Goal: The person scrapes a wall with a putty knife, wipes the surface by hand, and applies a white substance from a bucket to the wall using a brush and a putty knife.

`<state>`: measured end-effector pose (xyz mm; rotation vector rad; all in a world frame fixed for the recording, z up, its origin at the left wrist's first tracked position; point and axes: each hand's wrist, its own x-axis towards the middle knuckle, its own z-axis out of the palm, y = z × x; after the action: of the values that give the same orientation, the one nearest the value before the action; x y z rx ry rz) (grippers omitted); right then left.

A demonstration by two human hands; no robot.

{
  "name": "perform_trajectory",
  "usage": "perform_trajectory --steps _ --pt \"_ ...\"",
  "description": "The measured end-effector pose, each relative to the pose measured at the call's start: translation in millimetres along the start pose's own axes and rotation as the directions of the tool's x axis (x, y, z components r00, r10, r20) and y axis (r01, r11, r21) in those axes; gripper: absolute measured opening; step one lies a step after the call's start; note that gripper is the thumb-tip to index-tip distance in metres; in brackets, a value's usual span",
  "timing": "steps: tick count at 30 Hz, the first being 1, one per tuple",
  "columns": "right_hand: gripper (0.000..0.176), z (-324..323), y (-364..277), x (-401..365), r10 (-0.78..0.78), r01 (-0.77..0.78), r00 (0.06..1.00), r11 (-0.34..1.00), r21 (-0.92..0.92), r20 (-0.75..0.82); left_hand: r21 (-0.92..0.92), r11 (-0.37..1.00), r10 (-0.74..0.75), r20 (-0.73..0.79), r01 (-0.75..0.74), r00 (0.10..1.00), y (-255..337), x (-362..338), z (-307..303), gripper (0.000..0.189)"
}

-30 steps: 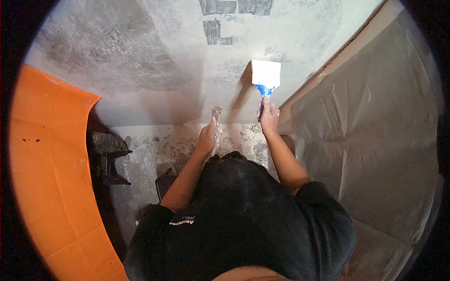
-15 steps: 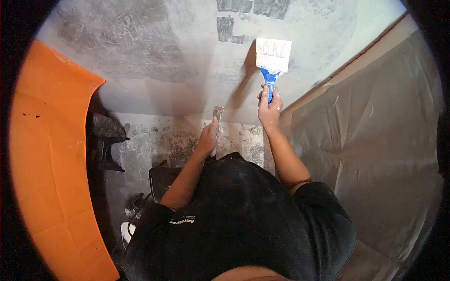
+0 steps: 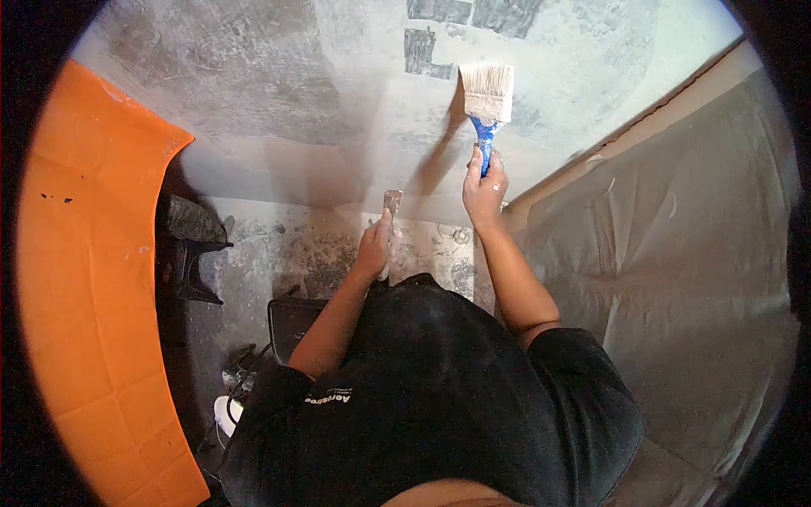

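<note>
My right hand (image 3: 485, 190) is closed round the blue handle of a wide paintbrush (image 3: 487, 93), held upright with its pale-coated bristles at the top. Behind the brush rises a grey and white patchy wall (image 3: 363, 101), on which the brush casts a shadow. Whether the bristles touch the wall, I cannot tell. Lower and to the left, my left hand (image 3: 374, 245) grips a narrow scraper (image 3: 393, 201) with a stained end pointing up. Dark rectangular patches (image 3: 420, 52) show on the wall just left of the brush's tip.
An orange sheet (image 3: 93, 279) hangs at the left, and a grey-brown sheet (image 3: 667, 270) covers the right side. On the stained floor (image 3: 245, 279) stand a dark stand-like object (image 3: 198, 262), a black case-like item (image 3: 287, 325) and a white container (image 3: 226, 414).
The brush has turned, so its bristle side shows more, and it has shifted slightly left and up. The wall appears shifted a little to the right. My left hand keeps its hold.
</note>
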<state>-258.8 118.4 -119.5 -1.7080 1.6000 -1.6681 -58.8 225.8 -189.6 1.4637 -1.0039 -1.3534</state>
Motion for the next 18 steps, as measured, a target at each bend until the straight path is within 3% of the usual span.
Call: perform_trajectory --steps 6,12,16,18 --pt "0.017 9 11 -2 -0.113 0.107 0.992 0.988 -0.109 -0.059 -0.041 0.992 -0.121 0.051 0.123 0.991 -2 6 -12 0.055" --pt "0.015 9 3 -11 0.006 -0.006 1.0 0.999 -0.034 -0.015 0.002 0.988 -0.156 0.041 0.156 0.987 9 3 -13 0.063" --pt "0.015 7 -5 -12 0.006 -0.008 0.999 0.998 -0.055 -0.039 -0.027 0.986 -0.161 0.077 0.164 0.984 17 0 -13 0.062" --pt "0.024 7 -9 -15 -0.119 0.112 0.989 0.99 -0.083 -0.085 -0.113 0.973 -0.193 0.089 0.203 0.977 22 -2 -12 0.058"
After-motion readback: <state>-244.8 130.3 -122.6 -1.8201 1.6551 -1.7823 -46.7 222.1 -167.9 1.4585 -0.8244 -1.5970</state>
